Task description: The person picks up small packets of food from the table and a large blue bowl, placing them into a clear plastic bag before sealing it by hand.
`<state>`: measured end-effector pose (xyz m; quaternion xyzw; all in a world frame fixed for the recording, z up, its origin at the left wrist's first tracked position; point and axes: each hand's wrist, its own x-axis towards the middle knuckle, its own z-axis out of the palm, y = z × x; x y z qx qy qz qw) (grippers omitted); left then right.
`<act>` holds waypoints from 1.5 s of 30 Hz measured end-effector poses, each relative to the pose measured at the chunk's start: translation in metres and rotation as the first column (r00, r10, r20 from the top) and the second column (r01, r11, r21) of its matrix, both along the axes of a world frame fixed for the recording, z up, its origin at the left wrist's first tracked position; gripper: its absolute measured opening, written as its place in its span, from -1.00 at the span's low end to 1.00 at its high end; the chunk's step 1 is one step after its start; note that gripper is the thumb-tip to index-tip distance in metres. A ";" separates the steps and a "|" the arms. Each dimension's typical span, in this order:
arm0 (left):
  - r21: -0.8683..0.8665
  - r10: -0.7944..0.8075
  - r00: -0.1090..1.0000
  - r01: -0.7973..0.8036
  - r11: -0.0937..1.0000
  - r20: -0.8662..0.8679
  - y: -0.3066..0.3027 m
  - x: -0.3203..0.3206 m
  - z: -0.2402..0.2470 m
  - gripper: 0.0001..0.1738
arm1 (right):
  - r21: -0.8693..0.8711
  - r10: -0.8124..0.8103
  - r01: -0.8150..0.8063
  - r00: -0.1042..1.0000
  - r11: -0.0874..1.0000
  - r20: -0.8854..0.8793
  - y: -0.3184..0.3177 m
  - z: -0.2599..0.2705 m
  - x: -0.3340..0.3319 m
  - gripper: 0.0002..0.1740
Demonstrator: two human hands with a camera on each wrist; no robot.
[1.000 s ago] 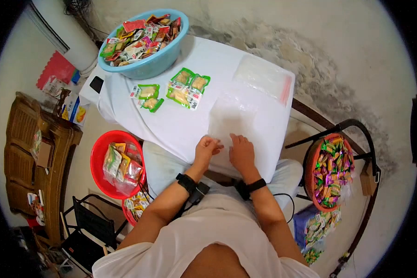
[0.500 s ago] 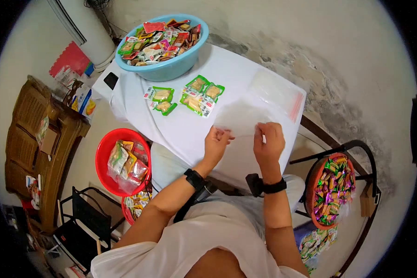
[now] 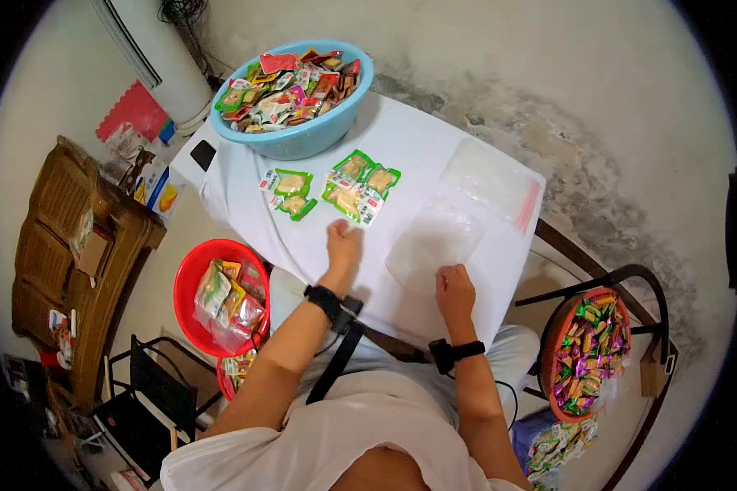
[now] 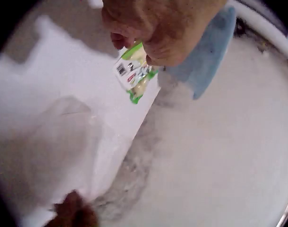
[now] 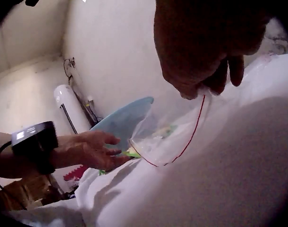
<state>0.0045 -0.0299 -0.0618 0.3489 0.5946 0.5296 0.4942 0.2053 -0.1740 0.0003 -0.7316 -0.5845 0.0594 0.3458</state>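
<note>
My right hand [image 3: 456,293] pinches the mouth edge of a clear zip bag [image 3: 434,245] on the white-covered table. A red line runs along the mouth of this bag [image 5: 195,127] in the right wrist view, and the mouth gapes. My left hand [image 3: 344,250] is away from the bag, just in front of a group of green-edged snack packs [image 3: 342,199]. Its fingers are loosely spread and hold nothing in the right wrist view. Two more green-edged packs [image 3: 291,184] lie to the left of that group.
A blue basin [image 3: 303,147] heaped with mixed snack packs stands at the table's back left. More flat clear bags [image 3: 491,176] lie at the right. A red basin [image 3: 187,315] is on the left, a basket of wrapped sweets [image 3: 558,385] on the right, and a phone [image 3: 203,154] near the table's left edge.
Both hands were at the bag's mouth. The left hand has let go and moved left toward the snack packs; the right hand has drawn back toward the body, still pinching the bag.
</note>
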 end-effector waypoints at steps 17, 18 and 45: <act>-0.015 -0.093 0.931 0.105 0.994 0.352 0.033 -0.058 0.021 -0.92 | 0.039 0.112 -0.113 0.993 0.993 0.035 -0.008 -0.004 -0.009 -0.92; -0.073 0.006 0.884 0.032 0.997 0.468 0.018 -0.061 0.035 -0.88 | 0.037 0.113 -0.114 0.993 0.993 0.029 -0.008 -0.005 -0.008 -0.92; -0.183 -0.841 0.506 0.860 0.476 0.193 -0.122 -0.039 0.089 -0.50 | 0.098 0.126 -0.122 0.991 0.988 -0.036 -0.010 -0.003 -0.020 -0.92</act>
